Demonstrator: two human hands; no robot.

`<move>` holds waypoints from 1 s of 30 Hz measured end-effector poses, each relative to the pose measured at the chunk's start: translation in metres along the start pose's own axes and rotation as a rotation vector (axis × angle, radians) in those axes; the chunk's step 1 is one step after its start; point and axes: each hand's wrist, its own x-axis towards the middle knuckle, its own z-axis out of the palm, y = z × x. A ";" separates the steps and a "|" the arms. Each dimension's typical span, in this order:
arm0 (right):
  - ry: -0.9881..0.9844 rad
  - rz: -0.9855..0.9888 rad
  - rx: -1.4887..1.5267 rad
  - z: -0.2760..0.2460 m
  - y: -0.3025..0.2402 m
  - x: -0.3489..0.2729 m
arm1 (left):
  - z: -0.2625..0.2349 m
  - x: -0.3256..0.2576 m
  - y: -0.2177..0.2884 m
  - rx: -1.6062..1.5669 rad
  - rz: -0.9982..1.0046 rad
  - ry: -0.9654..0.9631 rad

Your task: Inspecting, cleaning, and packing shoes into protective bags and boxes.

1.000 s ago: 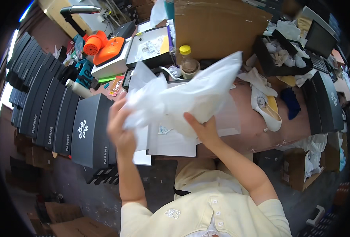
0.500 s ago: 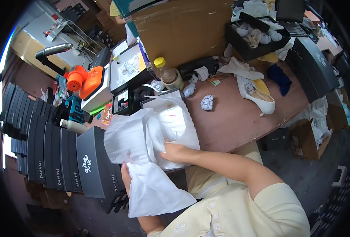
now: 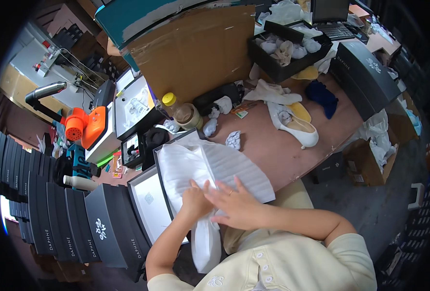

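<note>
A dark shoe box stands at the front edge of the table, with white wrapping paper spread over its inside. My left hand is closed on the paper near the box's front side, its fingers curled. Beside it my right hand lies over the sheet with fingers spread, its tips close to the left hand. A white strip of the wrapping hangs over the edge toward my lap. The dark lid, white inside, lies to the left. Whatever is under the paper is hidden.
Stacked dark shoe boxes rise at the left. A white shoe and crumpled paper rest on the table. Behind stand a yellow-capped jar, a large cardboard box and a black box of paper balls.
Both hands have come together over the box. The paper now lies flatter across it, and the loose white sheet has swung right, uncovering the lid. The view has shifted slightly.
</note>
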 end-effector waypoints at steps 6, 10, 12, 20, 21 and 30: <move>-0.058 -0.142 0.355 0.007 0.023 -0.021 | -0.045 0.000 -0.021 -0.417 0.058 0.046; -0.051 -0.078 0.934 -0.069 0.029 -0.045 | -0.140 -0.065 -0.011 -1.347 0.144 0.365; -0.015 -0.114 0.963 -0.081 0.019 -0.054 | -0.163 -0.072 0.008 -1.356 0.393 0.557; 0.310 0.267 1.321 -0.146 0.074 -0.115 | -0.212 -0.027 0.039 -0.910 0.351 0.239; 0.254 0.285 1.244 -0.154 0.086 -0.125 | -0.214 -0.024 0.040 -0.883 0.326 0.259; 0.736 0.320 1.510 -0.143 0.127 -0.127 | -0.179 -0.026 0.098 -1.164 0.377 0.816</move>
